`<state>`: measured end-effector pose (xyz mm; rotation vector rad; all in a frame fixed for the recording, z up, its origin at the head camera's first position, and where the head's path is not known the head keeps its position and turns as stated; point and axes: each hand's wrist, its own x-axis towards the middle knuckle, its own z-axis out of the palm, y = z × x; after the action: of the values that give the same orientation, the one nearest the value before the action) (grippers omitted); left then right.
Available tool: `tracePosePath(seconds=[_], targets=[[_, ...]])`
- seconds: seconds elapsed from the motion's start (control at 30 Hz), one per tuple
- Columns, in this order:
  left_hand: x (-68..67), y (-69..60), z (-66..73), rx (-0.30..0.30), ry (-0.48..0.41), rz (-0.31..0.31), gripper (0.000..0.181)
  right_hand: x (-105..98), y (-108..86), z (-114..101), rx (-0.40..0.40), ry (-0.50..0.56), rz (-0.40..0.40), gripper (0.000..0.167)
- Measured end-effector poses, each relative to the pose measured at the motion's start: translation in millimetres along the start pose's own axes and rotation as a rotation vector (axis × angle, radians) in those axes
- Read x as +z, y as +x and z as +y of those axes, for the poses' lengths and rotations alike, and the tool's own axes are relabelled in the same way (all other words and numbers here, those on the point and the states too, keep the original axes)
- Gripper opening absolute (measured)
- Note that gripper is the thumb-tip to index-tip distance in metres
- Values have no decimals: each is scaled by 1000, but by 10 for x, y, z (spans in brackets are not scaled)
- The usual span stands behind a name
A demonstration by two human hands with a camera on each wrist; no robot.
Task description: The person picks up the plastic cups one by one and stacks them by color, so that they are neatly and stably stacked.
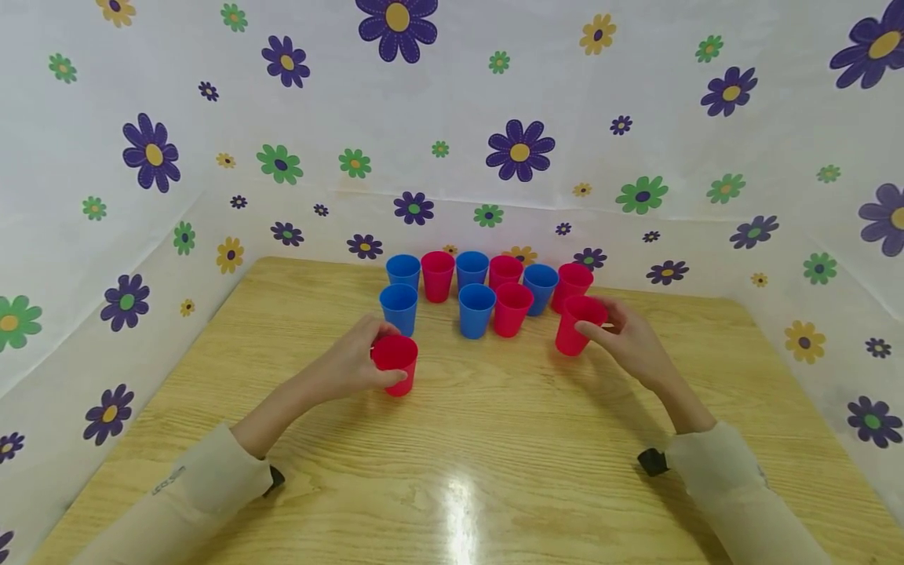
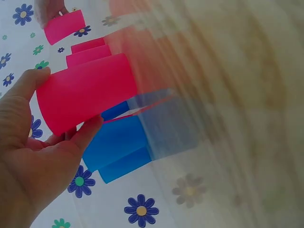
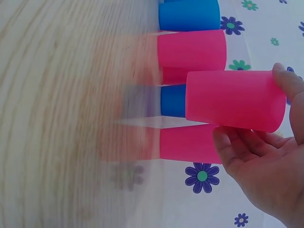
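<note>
My left hand point(image 1: 344, 362) grips a red plastic cup point(image 1: 397, 369) at the front left of a cup group, thumb on the near side and fingers behind. In the left wrist view that red cup point(image 2: 88, 92) has its base close to the tabletop. Over at the right end, my right hand point(image 1: 636, 345) holds another red cup point(image 1: 572, 336) by its rim and side. The right wrist view shows this red cup point(image 3: 232, 99) with its base apparently off the wood. Both cups are upright, mouths up. Some fingers are hidden behind each cup.
Behind stand several red and blue cups in two loose rows, among them a front blue cup point(image 1: 399, 311), another blue cup point(image 1: 476, 312) and a red cup point(image 1: 512, 311). The wooden table point(image 1: 452, 439) meets a flowered sheet point(image 1: 452, 102) at the back and sides.
</note>
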<state>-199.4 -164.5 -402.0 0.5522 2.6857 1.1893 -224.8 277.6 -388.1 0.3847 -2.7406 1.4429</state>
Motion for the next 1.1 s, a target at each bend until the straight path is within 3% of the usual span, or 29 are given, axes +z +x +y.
tracePosePath(seconds=[0.23, 0.47, 0.83, 1.1], targets=[[41, -16, -69, -45, -99, -1, 70, 4, -9, -67, 4, 22, -1, 66], [18, -4, -155, -68, -196, -62, 70, 54, -9, -189, -55, 75, -2, 59], [-1, 22, -214, -52, -204, -93, 71, 182, 3, -431, -80, 24, 2, 60], [-17, 27, -208, -52, -200, -109, 70, 380, 73, -630, -139, 69, -3, 55]])
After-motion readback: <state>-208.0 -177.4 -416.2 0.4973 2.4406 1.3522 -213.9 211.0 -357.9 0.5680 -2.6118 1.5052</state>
